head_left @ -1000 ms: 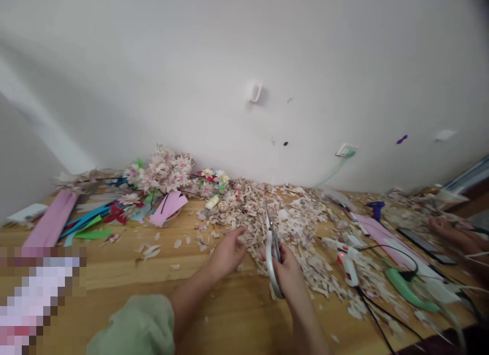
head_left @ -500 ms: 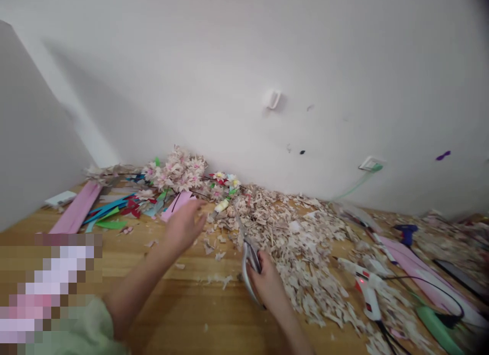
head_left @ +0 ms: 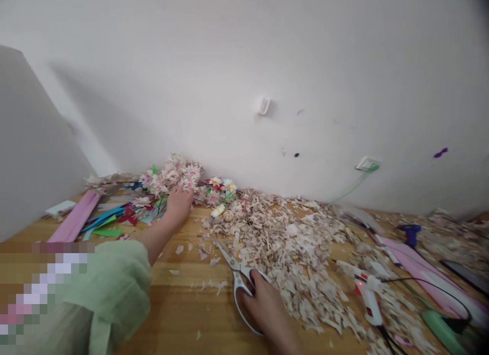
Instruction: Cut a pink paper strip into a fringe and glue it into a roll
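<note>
"Holding the silver metal scissors (head_left: 237,277), was that the right hand (head_left: 270,305)?"

"Yes, it was clamped round their looped handles, at the near left edge of the heap of beige, papery scraps (head_left: 294,239). The blades pointed forward and left over the smooth wooden tabletop (head_left: 179,319), probably to keep the tips off the heap."

"And the left hand (head_left: 180,206)?"

"Stretched out to the lower edge of the bunch of pale, pink-centred flowers (head_left: 173,172) by the wall. Its fingertips were hard to make out, so I couldn't tell whether they were pinched together or apart."

"Why was the white glue gun with the red trigger (head_left: 367,294) off to the right?"

"Perhaps so its nozzle and black cable stayed away from both hands; its red light was lit."
</note>
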A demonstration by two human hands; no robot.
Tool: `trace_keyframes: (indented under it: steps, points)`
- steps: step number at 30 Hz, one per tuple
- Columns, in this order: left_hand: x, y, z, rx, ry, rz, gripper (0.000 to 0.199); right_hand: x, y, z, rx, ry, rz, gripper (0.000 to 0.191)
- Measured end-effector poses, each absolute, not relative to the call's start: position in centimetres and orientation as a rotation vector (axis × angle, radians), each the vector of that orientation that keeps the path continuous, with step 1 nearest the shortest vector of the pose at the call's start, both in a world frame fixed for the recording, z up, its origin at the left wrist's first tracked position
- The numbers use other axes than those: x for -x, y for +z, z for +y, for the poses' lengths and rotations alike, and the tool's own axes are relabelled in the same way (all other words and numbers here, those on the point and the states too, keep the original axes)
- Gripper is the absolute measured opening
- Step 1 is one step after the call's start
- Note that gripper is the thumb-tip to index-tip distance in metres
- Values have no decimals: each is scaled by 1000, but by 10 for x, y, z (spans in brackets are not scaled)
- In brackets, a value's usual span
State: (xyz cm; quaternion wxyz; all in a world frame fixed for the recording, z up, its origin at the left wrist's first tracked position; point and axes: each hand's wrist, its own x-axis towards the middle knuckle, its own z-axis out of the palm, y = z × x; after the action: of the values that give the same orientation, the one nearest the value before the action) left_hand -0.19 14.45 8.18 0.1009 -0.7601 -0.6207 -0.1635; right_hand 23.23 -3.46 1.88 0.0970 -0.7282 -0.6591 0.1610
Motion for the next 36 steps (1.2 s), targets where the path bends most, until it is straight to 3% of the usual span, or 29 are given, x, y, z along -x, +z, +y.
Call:
trace_keyframes:
  steps: [8,16,20,23,28,36]
  points:
    - [8,77,158,2249,-543,-1840,31,-231,17,-37,2143,482,-1995,13]
    - [27,108,123,2168,-997,-1898,49,-227,21,-36,2149,481,-2043,12]
    - [41,118,87,1949,-2514,-1937,50,-231,18,-36,2177,458,-2058,14]
    - [49,106,59,1715,-3063,-2059,46,-235,13,-35,2192,398,-2060,15]
    - [50,66,27,1562,-3079,-2542,44,-236,15,-31,2185,322,-2077,19]
    - [45,24,3,1632,-3079,-2780,44,-244,7,-24,2158,239,-2037,31]
